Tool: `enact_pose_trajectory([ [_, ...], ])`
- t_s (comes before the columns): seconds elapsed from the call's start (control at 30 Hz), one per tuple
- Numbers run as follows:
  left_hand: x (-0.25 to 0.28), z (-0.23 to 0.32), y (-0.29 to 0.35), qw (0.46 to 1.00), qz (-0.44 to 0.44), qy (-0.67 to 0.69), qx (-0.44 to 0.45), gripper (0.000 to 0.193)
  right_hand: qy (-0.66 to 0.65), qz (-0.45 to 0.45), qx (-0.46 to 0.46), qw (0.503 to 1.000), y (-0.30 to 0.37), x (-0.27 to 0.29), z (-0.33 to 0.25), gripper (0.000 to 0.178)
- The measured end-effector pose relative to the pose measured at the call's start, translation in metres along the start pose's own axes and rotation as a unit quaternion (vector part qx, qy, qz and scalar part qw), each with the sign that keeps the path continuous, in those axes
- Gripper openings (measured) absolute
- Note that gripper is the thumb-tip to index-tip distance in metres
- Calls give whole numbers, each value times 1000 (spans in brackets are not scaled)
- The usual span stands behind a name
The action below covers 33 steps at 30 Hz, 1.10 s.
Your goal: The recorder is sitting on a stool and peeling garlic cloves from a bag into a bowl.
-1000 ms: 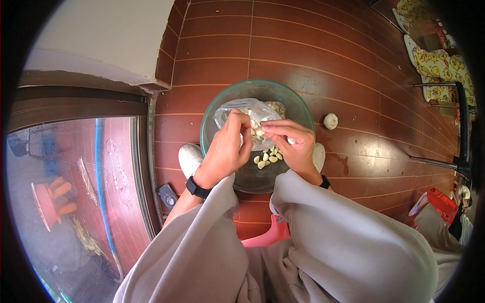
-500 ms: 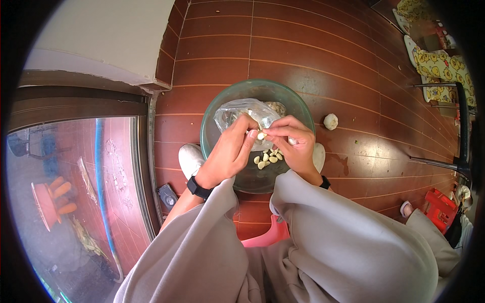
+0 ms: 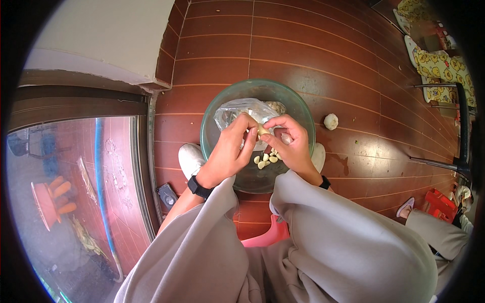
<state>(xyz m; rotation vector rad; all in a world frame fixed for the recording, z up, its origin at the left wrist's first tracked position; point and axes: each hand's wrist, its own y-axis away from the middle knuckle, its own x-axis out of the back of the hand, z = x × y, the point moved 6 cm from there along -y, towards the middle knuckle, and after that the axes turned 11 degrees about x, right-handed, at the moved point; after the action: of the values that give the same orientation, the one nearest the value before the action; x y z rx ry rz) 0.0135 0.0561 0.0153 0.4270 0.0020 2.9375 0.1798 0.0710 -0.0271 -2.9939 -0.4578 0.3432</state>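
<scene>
Both hands pinch one garlic clove (image 3: 262,131) above the glass bowl (image 3: 212,121): left hand (image 3: 230,151) and right hand (image 3: 290,144) fingertips pressed on it, its long axis roughly upright in the picture.

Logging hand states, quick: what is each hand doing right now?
Left hand: closed, fingertips pinching the garlic clove.
Right hand: closed, pinching the same garlic clove over the glass bowl.

1. One glass bowl (image 3: 212,118) stands on the floor.
2. One clear plastic bag (image 3: 237,108) lies in it.
3. About six peeled garlic cloves (image 3: 268,159) lie loose in the bowl.
4. One whole garlic bulb (image 3: 331,121) sits on the floor beside it.
5. Two white shoes (image 3: 189,159) show beneath the bowl.
</scene>
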Motion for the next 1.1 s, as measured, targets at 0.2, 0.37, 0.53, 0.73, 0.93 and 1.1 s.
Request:
enact_pose_trajectory([
  [0.2, 10, -12, 0, 995, 65, 45, 55, 4, 16, 4, 0, 1000, -1, 2, -3, 25],
  [0.37, 9, -16, 0, 994, 100, 4, 38, 13, 6, 3, -17, 1000, -1, 1, -6, 30],
  [0.53, 9, -1, -4, 995, 95, -38, -1, 28, -15, -4, -21, 1000, -2, 1, -5, 32],
  [0.73, 10, 7, -4, 995, 87, -48, -2, 24, -23, -7, -28, 999, -2, 4, -4, 29],
  [0.93, 9, 8, -1, 993, 91, -50, -55, 25, -53, -15, -33, 998, 0, 3, 2, 25],
  [1.1, 9, 12, 0, 993, 103, -41, -38, 20, -36, -15, -41, 998, 1, 7, 3, 25],
])
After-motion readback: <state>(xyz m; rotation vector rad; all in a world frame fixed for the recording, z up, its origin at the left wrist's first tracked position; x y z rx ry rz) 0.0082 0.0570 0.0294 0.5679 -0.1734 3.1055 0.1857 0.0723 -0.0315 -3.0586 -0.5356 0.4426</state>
